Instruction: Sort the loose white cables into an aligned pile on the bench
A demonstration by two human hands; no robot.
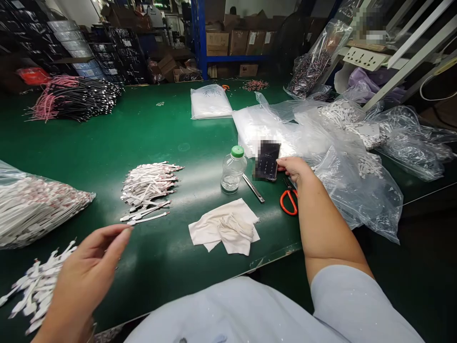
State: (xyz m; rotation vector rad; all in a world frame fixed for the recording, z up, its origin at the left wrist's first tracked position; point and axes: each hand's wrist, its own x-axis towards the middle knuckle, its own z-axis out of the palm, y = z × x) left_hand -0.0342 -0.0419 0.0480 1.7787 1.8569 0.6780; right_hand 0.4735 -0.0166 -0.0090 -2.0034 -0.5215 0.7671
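My left hand [94, 264] is closed in a pinch, its fingertips at the near end of a short white cable [150, 217]. That cable lies beside a pile of similar white cables [148, 186]. More loose white cables [39, 286] are partly covered by my left wrist. On the right, my right hand [294, 167] grips the edge of a black smartphone [268, 161] with a number keypad lit on its screen. Orange-handled scissors [289, 201] lie just below it, partly behind my forearm. A clear bottle with a green cap [233, 170] stands left of the phone.
A utility knife [253, 188] and a crumpled white cloth [226, 228] lie on the green table [160, 136]. Clear plastic bags [357, 186] crowd the right side. A bag of white cables [35, 209] sits at left, with a black-and-pink wire bundle [76, 96] behind.
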